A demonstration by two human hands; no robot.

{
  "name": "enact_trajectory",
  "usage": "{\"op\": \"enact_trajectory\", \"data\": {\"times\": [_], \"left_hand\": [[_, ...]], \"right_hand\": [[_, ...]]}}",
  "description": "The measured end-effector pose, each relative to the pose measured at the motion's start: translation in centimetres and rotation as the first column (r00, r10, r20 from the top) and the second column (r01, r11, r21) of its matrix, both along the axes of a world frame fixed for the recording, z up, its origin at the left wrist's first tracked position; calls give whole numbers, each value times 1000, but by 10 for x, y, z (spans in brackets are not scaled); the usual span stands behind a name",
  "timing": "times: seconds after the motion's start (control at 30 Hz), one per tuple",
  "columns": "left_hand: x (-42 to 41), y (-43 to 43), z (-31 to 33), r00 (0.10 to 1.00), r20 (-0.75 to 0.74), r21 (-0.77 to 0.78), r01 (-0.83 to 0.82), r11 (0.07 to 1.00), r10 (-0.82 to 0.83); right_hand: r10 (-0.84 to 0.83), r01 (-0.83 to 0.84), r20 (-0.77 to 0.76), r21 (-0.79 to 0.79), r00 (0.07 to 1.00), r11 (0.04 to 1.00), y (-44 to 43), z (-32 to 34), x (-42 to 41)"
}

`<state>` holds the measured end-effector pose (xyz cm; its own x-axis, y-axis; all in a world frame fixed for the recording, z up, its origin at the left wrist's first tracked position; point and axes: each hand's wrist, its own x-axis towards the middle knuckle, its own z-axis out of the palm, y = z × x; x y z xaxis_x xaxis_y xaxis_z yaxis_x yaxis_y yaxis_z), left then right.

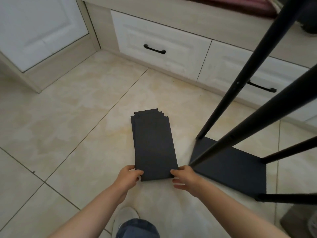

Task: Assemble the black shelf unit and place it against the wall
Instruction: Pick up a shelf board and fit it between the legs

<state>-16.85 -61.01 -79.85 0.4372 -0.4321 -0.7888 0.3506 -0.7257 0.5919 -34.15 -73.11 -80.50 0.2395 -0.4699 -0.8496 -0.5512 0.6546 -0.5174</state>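
A stack of black shelf boards (153, 145) lies flat on the tiled floor, its notched corners pointing away from me. My left hand (129, 176) grips the stack's near left corner. My right hand (184, 177) holds the near right corner, thumb on top and fingers under the edge. To the right stands the partly built black shelf frame: a bottom shelf board (229, 167) on the floor with several black poles (253, 69) rising from its corners toward me.
White drawers with black handles (154, 48) run along the far side, under a bench. A white cabinet door (39, 31) fills the far left. My shoe and jeans leg (135, 225) show at the bottom. A dark object sits at the lower right edge.
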Motion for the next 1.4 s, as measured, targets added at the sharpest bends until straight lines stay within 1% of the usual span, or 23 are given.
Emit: {"op": "enact_trajectory", "data": {"times": [0.1, 0.27, 0.37, 0.5, 0.63, 0.8, 0.9, 1.0, 1.07, 1.17, 1.27, 1.4], "left_hand": [[5, 0, 2, 998, -41, -42, -55, 998, 53], [11, -2, 12, 992, -113, -100, -68, 993, 56], [14, -4, 20, 982, -172, -119, -104, 987, 83], [16, -1, 31, 960, -248, -127, -162, 979, 127], [17, 12, 47, 958, -273, -142, -135, 981, 92], [22, 27, 83, 953, -302, -204, -63, 977, -2], [23, 32, 112, 961, -273, -254, -31, 967, -41], [28, 32, 145, 967, -250, -334, -37, 942, -50], [33, 31, 169, 967, -251, -405, -74, 911, -34], [40, 28, 206, 973, -230, -514, -123, 849, 2], [45, 27, 246, 987, -159, -592, -92, 800, -5], [48, 27, 292, 995, -96, -669, -52, 741, -16]], "right_hand": [[-75, 74, 47, 15, 996, 997, -2, 4, 0], [-187, 169, 177, 110, 966, 979, -4, 17, 0], [-240, 210, 242, 145, 940, 967, -6, 26, 0], [-209, 183, 262, 117, 942, 976, -5, 39, -2], [-190, 177, 260, 72, 947, 982, -2, 62, -3], [-103, 125, 304, -56, 947, 991, -4, 116, -8], [-8, 64, 331, -158, 944, 985, 1, 156, -19], [91, 12, 333, -293, 939, 956, 8, 201, -33], [138, 0, 342, -375, 929, 927, 11, 233, -47], [202, -21, 358, -450, 912, 893, 13, 279, -75], [276, -61, 361, -506, 891, 860, 16, 316, -110], [350, -124, 334, -544, 875, 830, 17, 347, -160]]}}
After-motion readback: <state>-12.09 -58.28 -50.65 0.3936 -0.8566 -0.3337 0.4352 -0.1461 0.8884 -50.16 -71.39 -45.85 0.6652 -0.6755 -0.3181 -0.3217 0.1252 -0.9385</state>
